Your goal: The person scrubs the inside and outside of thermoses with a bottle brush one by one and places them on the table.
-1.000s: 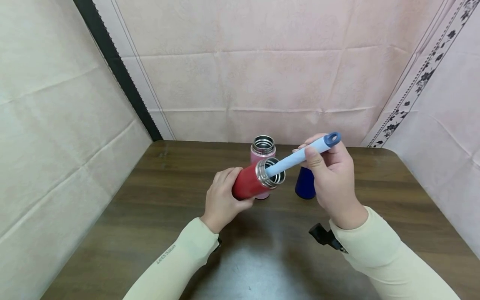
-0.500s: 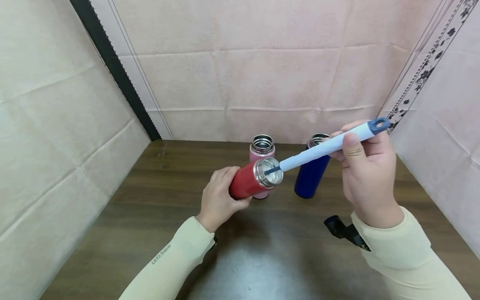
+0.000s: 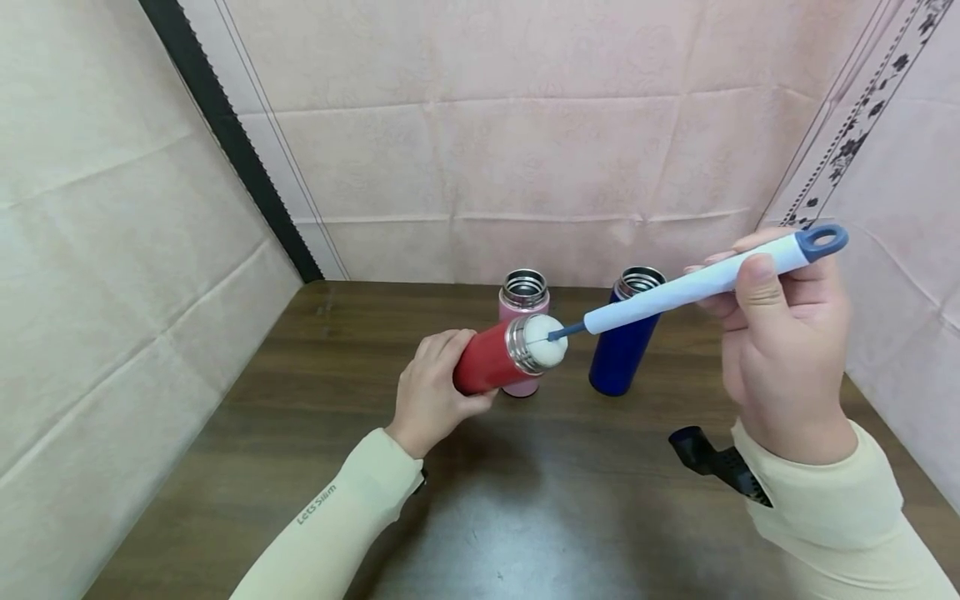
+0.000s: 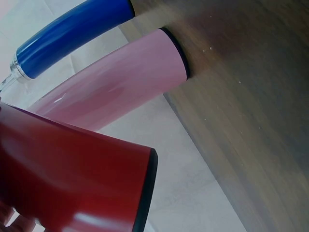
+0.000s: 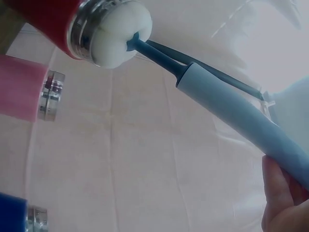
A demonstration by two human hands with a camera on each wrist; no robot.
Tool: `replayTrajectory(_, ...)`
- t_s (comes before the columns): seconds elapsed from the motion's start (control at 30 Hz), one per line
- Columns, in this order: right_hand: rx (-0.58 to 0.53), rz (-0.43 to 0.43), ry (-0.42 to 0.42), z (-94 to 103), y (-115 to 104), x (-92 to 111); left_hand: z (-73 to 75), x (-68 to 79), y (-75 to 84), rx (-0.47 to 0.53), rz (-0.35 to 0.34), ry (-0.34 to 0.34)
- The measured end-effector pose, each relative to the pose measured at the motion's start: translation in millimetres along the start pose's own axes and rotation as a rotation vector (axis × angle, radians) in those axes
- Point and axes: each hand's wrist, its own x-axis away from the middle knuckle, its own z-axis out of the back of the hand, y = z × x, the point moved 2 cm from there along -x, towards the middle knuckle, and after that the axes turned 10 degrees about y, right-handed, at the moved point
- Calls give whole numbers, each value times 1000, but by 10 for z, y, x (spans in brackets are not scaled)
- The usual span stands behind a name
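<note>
My left hand (image 3: 435, 392) grips a red bottle (image 3: 489, 360) round its body, tilted with its steel mouth up and to the right. In my right hand (image 3: 787, 358) is a bottle brush (image 3: 675, 290) with a light blue handle and a dark blue loop end, pinched between thumb and fingers. Its white sponge head (image 5: 120, 36) bulges from the bottle's mouth, part of it still inside the neck. In the left wrist view the red bottle (image 4: 72, 169) shows its black base, and only bits of the left fingers appear at the lower corner.
Behind the red bottle a pink bottle (image 3: 525, 310) stands uncapped on the wooden table (image 3: 337, 358). A dark blue bottle (image 3: 621, 354), also uncapped, stands to its right, partly behind the brush handle. Pale cloth (image 3: 480, 167) hangs behind the table and at both sides.
My right hand has moved right, drawing the brush outward until its white sponge head shows at the red bottle's mouth. The left hand has shifted slightly left. The blue bottle is more exposed.
</note>
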Motion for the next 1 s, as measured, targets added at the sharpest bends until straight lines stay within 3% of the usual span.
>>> replayTrajectory(0.33, -76, 31, -10, 9, -96, -63, 7, -12, -33, -5, -3, 11)
replayTrajectory(0.57, -90, 5, -28, 5, -106, -67, 11, -5, 24, 55, 47, 1)
replayTrajectory(0.77, -56, -7, -75, -35, -25, -67, 27, 2, 102, 81, 42, 20)
replayTrajectory(1.0, 63, 14, -137, -111, 142, 18, -12, 15, 130, 80, 50, 14)
